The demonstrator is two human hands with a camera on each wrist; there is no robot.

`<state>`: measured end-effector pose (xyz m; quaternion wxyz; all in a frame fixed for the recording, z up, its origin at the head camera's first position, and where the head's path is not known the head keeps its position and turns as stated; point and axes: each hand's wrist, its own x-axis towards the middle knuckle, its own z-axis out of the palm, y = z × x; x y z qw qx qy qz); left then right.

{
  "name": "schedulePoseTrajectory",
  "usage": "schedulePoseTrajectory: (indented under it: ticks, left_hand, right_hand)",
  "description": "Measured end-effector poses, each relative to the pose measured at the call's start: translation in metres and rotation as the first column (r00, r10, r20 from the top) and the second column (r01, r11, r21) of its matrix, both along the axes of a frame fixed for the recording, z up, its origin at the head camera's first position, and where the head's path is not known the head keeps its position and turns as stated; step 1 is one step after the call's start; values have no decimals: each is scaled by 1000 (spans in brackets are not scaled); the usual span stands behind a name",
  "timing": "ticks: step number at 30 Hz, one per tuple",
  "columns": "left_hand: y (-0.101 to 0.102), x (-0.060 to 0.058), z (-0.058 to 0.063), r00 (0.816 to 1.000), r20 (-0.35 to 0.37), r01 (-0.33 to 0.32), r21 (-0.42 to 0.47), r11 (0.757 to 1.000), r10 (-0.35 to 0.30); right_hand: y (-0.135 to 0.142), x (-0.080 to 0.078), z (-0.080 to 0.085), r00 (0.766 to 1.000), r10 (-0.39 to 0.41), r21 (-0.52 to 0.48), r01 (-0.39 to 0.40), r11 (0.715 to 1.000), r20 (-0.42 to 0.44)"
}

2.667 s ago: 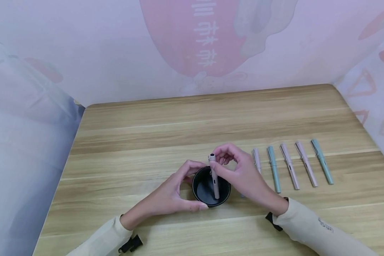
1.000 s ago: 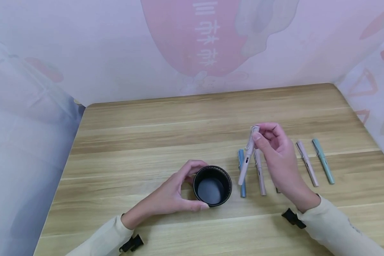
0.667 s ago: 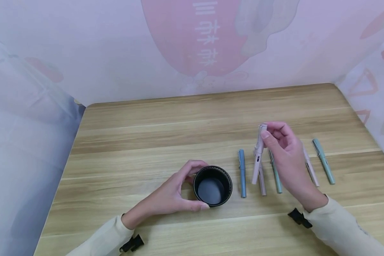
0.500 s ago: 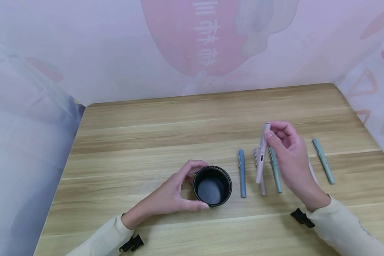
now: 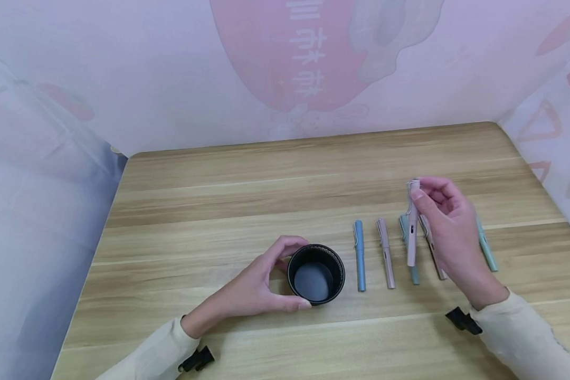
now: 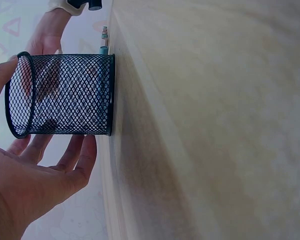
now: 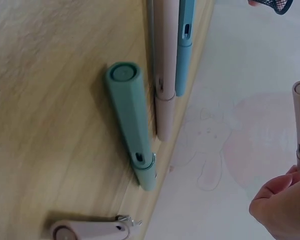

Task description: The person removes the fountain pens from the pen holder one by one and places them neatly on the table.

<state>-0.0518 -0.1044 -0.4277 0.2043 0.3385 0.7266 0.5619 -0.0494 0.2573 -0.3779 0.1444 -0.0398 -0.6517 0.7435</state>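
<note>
My left hand (image 5: 261, 290) curls round the side of a black mesh pen cup (image 6: 72, 95), which stands upright on the table; its floor shows inside. Thumb and fingertips lie on opposite sides of it. To the right, my right hand (image 5: 448, 232) pinches a pale lilac pen (image 5: 412, 227) near its clip end, held upright above the pens on the table. Below it a teal pen (image 5: 404, 228) is partly covered. Another lilac pen (image 5: 427, 232) lies half hidden behind the hand. Left of these are a blue pen (image 5: 359, 258) and a dusky lilac pen (image 5: 386, 253).
A second teal pen (image 5: 487, 248) lies right of the right hand. The pens form a row on the wooden table (image 5: 209, 211). A pale printed cloth (image 5: 171, 74) hangs behind the table's far edge.
The right hand, earlier holding a lilac pen in the cup, is now farther right with a lilac pen over the row. Over the last second it keeps sliding right. The left hand stays put.
</note>
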Motion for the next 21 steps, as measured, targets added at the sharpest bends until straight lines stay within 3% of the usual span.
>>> schedulePoseTrajectory:
  ticks: [11,16,21]
  left_hand:
    - [1,0,0,1000,-6,9,12,1000,-9]
    - [1,1,1,1000,-8,2,5,1000,-2]
    - [0,2,2,1000,-3,-4,-8,1000,4]
  right_hand:
    - [13,-1,-8,996,-80,-42,78,996,-28]
    - [22,0,-10,996,-86,-46,86,995,1]
    - [30,0,-10,996,-84,-126,86,988,21]
